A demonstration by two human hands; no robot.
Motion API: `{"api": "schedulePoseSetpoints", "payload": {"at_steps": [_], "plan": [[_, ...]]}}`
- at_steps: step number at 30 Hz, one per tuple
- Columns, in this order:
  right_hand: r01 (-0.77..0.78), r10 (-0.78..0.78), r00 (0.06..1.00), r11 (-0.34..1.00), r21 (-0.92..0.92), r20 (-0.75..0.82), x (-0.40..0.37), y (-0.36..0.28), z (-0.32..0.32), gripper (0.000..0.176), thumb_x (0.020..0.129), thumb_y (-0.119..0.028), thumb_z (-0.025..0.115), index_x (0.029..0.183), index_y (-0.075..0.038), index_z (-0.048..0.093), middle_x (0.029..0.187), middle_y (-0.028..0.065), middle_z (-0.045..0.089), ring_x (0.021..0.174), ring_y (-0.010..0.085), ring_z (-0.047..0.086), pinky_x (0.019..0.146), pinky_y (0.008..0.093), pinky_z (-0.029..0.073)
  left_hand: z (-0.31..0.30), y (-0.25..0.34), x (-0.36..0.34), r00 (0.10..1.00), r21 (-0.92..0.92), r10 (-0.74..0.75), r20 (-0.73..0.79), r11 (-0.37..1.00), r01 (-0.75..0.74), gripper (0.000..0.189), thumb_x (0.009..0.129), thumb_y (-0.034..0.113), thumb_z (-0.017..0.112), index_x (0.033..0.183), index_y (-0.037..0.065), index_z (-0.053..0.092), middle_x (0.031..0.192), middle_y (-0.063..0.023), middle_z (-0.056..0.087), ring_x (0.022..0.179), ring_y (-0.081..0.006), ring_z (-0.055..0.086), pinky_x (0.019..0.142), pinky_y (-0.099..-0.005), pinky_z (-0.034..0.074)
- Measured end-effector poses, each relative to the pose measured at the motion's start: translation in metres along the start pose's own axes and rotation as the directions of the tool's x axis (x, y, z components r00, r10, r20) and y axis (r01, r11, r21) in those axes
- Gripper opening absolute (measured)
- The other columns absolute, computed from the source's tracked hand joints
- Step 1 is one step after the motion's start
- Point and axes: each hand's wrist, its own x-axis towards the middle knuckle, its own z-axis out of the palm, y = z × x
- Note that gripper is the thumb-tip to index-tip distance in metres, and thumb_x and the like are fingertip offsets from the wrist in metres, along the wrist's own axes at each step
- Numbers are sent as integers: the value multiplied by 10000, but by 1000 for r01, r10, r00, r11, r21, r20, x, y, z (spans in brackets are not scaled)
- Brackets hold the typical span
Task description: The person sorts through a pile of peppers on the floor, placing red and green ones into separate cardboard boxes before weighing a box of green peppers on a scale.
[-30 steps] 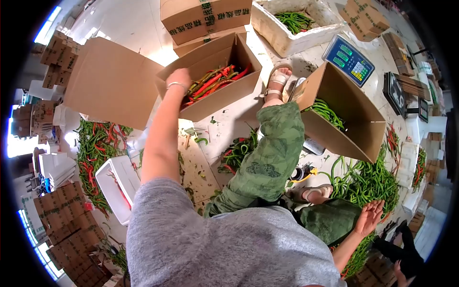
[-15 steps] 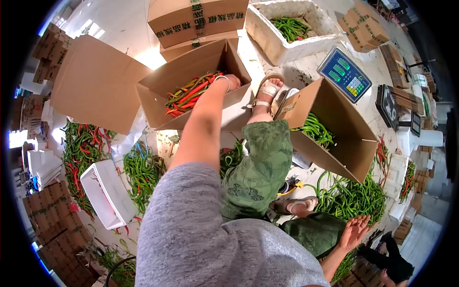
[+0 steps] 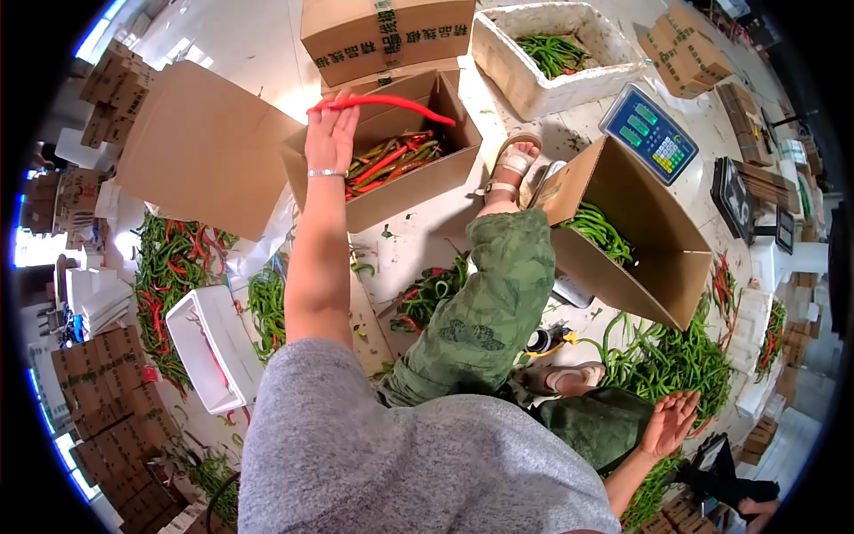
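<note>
The left hand, fingers seemingly clamped, held a chili over a box; the right hand had fingers apart.

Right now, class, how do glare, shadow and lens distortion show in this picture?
Head view: curved black border, fisheye distortion; head view: floor behind the cardboard flap glares nearly white; head view: shadow inside the box of green peppers; head view: red chili in the left hand clearly outlined.

Pale tiled flr w/ bright windows L.
</note>
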Motion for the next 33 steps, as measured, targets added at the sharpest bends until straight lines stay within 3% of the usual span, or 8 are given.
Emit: {"api": "schedulePoseSetpoints", "payload": {"at_steps": [4,6,7,9,14,25,28,33], "plan": [[13,-14,1000,1000,25,24,-5,-1,3,482,946,-241,486,1354,-30,337,1216,100,471,1062,222,464,911,402,402,-123,-23,5,774,68,-105,-624,980,188,322,873,26,472,1193,19,439,1181,-168,538,1038,-326,556,873,-400,482],[20,-21,999,999,29,30,-9,-3,4,486,945,-239,489,1354,-28,334,1211,100,470,1055,220,462,909,401,401,-89,-39,-29,692,685,536,-483,724,-83,359,849,102,521,1200,45,473,1146,-138,573,1018,-318,569,828,-411,476],[30,-30,999,999,20,20,-10,-4,1,488,946,-245,486,1356,-25,335,1204,98,467,1045,219,458,907,396,399,-77,-37,-42,802,826,534,-268,555,-94,365,847,147,534,1198,57,484,1132,-135,582,1021,-316,569,823,-410,474],[42,-43,999,999,30,15,-12,-4,-3,486,949,-244,481,1357,-25,336,1216,99,462,1061,221,455,909,395,396,-52,-30,-69,925,962,346,157,160,-223,386,845,237,561,1194,82,505,1105,-131,599,1025,-312,569,814,-409,470],[33,-44,994,993,113,99,-16,-6,-7,464,960,-226,455,1365,-35,336,1266,111,483,1117,237,454,936,403,373,-2,-39,-87,953,748,-261,-151,-661,-62,353,761,354,613,1048,148,624,988,-126,652,915,-296,628,793,-393,489],[239,-258,966,915,325,17,-36,-33,-30,491,908,-238,512,1337,-40,377,1281,141,480,1177,283,448,1013,441,321,11,-52,-73,955,705,-296,-1,-678,-209,449,815,410,575,1190,164,574,1144,-113,605,1037,-319,580,869,-403,461],[485,-464,874,837,253,-142,-82,-69,-59,360,903,-234,535,1206,-41,520,1182,88,559,1086,225,506,949,393,379,-42,-79,-21,881,867,-410,234,-322,-380,368,843,243,580,1181,100,569,1162,-148,589,1027,-309,580,885,-378,448],[510,-320,691,852,123,-648,-211,-57,-168,173,881,-175,556,968,-33,602,963,74,647,892,209,608,752,343,505,116,-91,-78,775,778,-75,628,70,-624,363,879,126,543,1214,-11,513,1171,-146,584,1054,-246,570,912,-327,435]]}}
